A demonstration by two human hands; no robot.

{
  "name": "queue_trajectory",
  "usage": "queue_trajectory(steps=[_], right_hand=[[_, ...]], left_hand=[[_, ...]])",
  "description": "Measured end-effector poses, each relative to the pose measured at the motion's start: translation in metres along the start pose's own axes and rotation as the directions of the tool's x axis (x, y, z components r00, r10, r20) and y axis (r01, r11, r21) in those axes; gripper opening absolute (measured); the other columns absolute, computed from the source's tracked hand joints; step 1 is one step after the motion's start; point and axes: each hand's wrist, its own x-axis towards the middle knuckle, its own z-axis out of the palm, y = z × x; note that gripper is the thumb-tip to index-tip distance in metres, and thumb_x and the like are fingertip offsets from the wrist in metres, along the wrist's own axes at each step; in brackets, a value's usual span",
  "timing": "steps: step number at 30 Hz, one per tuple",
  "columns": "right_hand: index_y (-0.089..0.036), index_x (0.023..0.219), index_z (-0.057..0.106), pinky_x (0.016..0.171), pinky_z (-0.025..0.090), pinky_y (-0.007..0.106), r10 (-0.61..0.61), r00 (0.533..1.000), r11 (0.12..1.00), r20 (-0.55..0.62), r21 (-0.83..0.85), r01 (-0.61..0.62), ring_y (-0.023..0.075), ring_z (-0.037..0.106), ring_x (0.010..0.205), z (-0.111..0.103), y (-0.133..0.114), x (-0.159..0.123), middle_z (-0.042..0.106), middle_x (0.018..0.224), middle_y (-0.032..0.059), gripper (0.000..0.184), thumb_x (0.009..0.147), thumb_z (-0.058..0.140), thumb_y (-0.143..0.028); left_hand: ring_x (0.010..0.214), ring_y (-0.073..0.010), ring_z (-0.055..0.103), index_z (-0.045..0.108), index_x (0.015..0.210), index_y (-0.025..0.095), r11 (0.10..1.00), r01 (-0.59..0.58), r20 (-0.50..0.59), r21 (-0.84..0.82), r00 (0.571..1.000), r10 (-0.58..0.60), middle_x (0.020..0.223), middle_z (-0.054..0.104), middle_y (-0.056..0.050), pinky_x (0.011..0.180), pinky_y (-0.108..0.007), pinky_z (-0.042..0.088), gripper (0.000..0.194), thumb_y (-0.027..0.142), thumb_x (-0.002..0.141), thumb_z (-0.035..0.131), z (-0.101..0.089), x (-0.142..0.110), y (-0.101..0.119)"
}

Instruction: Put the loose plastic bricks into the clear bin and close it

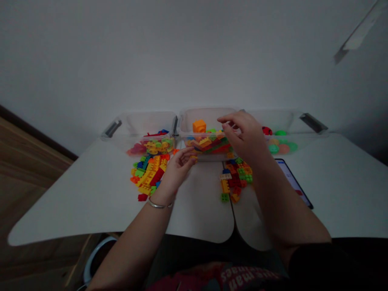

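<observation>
My left hand (178, 167), with a silver bangle at its wrist, is in front of the middle clear bin (209, 158). Its fingers curl toward the thumb, and a small yellow toy brick (194, 159) shows at the tips. Over the right part of that bin is my right hand (242, 127), thumb and forefinger slightly apart with nothing visible between them. Inside the bin lie mixed toy bricks (212, 143), with a larger orange block (199, 126) on top. Loose bricks form a left pile (150, 173) beside my left hand and a right pile (236, 178) below my right hand.
The left clear bin (136, 138) contains yellow, pink and other small toys. Green and orange balls (283, 147) sit in the right clear bin (312, 136). A phone or tablet (294, 184) lies right of my forearm. Two white tabletops (203, 214) meet at a seam; a wall stands behind.
</observation>
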Motion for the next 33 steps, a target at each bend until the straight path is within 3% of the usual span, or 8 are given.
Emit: queue_trajectory(steps=[3,6,11,18,24,33], right_hand=[[-0.020,0.101,0.068,0.085,0.046,0.035,-0.041,0.985,0.994,0.167,0.104,0.024,0.0203,0.063,0.092,0.002,-0.017,-0.002,0.071,0.099,0.0073,0.020,0.091,0.051,-0.026],[-0.021,0.105,0.067,0.090,0.046,0.035,-0.108,0.940,0.981,0.323,0.186,0.049,0.0204,0.063,0.099,0.015,-0.027,-0.007,0.071,0.104,0.0063,0.019,0.089,0.057,-0.025],[-0.020,0.107,0.066,0.100,0.044,0.040,-0.134,0.882,0.976,0.452,0.216,0.038,0.0222,0.060,0.113,0.040,-0.035,-0.018,0.069,0.117,0.0091,0.021,0.086,0.061,-0.018],[-0.016,0.106,0.063,0.100,0.045,0.040,-0.102,0.881,0.977,0.462,0.211,0.003,0.0243,0.059,0.117,0.053,-0.037,-0.025,0.066,0.119,0.0121,0.021,0.085,0.063,-0.018],[-0.017,0.102,0.066,0.097,0.048,0.040,-0.122,0.875,0.968,0.469,0.250,0.001,0.0240,0.059,0.117,0.062,-0.033,-0.030,0.066,0.114,0.0119,0.017,0.088,0.058,-0.015],[-0.020,0.102,0.070,0.101,0.046,0.038,-0.119,0.866,0.968,0.486,0.251,-0.007,0.0202,0.061,0.113,0.052,-0.032,-0.022,0.071,0.110,0.0085,0.021,0.086,0.057,-0.015]], left_hand=[[0.087,-0.0134,0.065,0.064,0.111,0.019,0.999,0.026,-0.018,-0.046,0.999,-0.027,0.100,0.068,-0.005,0.082,-0.030,0.055,0.043,0.029,0.071,0.077,0.001,-0.001,0.002],[0.085,-0.0126,0.065,0.064,0.112,0.020,0.996,0.022,-0.025,-0.082,0.999,-0.024,0.100,0.067,-0.004,0.082,-0.030,0.055,0.045,0.031,0.071,0.078,-0.001,-0.001,0.002],[0.091,-0.0152,0.068,0.062,0.112,0.022,0.983,0.018,-0.023,-0.183,0.999,-0.022,0.103,0.070,-0.005,0.084,-0.031,0.055,0.044,0.032,0.072,0.076,-0.004,0.001,-0.002],[0.089,-0.0147,0.068,0.064,0.106,0.019,0.957,0.055,-0.027,-0.284,0.997,-0.066,0.099,0.072,-0.005,0.082,-0.029,0.054,0.042,0.026,0.067,0.079,0.000,0.000,0.000],[0.082,-0.0135,0.068,0.065,0.095,0.017,0.961,0.091,-0.022,-0.260,0.995,-0.101,0.089,0.072,-0.002,0.077,-0.027,0.053,0.036,0.027,0.063,0.081,0.002,-0.001,0.003],[0.084,-0.0146,0.068,0.065,0.094,0.018,0.950,0.133,-0.006,-0.283,0.990,-0.140,0.092,0.072,-0.004,0.081,-0.030,0.055,0.035,0.030,0.066,0.080,0.001,-0.003,0.004]])
